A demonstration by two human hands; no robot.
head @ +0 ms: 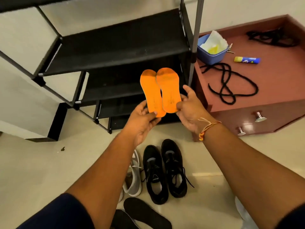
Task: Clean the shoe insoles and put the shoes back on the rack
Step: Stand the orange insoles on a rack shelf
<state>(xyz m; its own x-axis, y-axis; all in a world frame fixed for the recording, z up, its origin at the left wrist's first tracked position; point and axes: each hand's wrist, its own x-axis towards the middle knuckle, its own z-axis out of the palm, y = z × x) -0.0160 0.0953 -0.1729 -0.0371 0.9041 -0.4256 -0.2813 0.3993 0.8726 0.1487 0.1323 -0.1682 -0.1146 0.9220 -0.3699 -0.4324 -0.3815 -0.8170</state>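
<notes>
Pale floor (41, 171), with a black fabric-shelved shoe rack (118, 45) along the far side.

Item 1: pair of orange insoles (167, 90), held up in front of the rack's lower shelves, toes far, heels near, inner edges overlapping. My left hand (142, 123) pinches the left heel with the thumb on top. My right hand (189, 109) pinches the right heel's edge between thumb and fingers. I judge they face me so I can check the surfaces.

Item 2: black shoes (163, 171), side by side on the floor near me, openings up, probably waiting for insoles.

Item 3: grey shoe (133, 177), just left of them.

Item 4: dark insoles (145, 212), nearest, lying flat.

Item 5: red-brown cabinet (272, 80), far right, carrying a blue tub (209, 53), loose laces (231, 86) and a small tube (246, 60).
</notes>
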